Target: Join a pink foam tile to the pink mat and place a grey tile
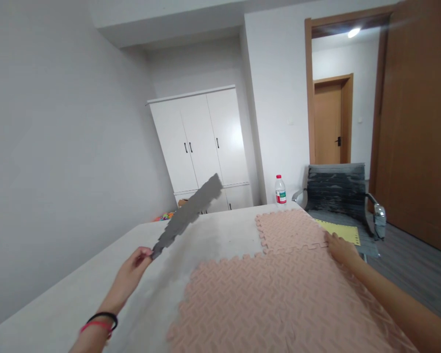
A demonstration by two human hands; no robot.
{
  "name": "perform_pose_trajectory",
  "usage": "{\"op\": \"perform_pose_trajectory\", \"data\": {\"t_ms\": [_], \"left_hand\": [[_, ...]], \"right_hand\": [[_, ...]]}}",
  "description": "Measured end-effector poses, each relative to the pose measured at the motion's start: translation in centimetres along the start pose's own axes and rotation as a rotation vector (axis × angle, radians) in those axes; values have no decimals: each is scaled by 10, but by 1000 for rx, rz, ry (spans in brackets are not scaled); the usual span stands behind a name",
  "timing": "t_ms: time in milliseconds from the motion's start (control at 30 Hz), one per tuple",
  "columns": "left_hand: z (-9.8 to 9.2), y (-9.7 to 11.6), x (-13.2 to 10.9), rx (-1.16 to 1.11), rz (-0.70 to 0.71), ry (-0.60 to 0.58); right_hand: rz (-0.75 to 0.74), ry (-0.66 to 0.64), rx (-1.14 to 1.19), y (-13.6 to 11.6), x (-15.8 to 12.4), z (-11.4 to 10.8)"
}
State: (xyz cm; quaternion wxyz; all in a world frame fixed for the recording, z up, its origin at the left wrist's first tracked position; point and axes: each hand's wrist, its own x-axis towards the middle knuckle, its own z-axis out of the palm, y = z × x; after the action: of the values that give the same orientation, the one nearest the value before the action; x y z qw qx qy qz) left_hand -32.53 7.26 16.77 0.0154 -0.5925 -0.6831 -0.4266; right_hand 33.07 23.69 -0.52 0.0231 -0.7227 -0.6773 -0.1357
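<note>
While the left hand (134, 272) pinches one corner of a grey foam mat (189, 213) lifted clear above the table (59, 304), the right hand (340, 249) lies flat, fingers spread, on the pink mats' (279, 294) far edge. Bare tabletop stays open leftward; a chair (338, 191) crowds the right edge.

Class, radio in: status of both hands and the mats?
Left hand pinches grey mat, lifted. Right hand flat on pink mats. Bottle stands clear.
</note>
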Motion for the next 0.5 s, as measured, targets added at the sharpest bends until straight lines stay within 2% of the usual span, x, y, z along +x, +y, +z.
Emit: {"op": "perform_pose_trajectory", "data": {"t_ms": [100, 233, 333, 500], "left_hand": [[53, 17, 9, -64, 124, -151], [110, 18, 14, -65, 211, -306], [134, 7, 13, -4, 205, -376], [149, -13, 12, 88, 154, -396]], "right_hand": [[4, -5, -9, -3, -4, -6], [-1, -12, -34, -6, -7, -15], [-9, -17, -52, -8, -7, -17], [-30, -37, -67, -6, -2, -14]]}}
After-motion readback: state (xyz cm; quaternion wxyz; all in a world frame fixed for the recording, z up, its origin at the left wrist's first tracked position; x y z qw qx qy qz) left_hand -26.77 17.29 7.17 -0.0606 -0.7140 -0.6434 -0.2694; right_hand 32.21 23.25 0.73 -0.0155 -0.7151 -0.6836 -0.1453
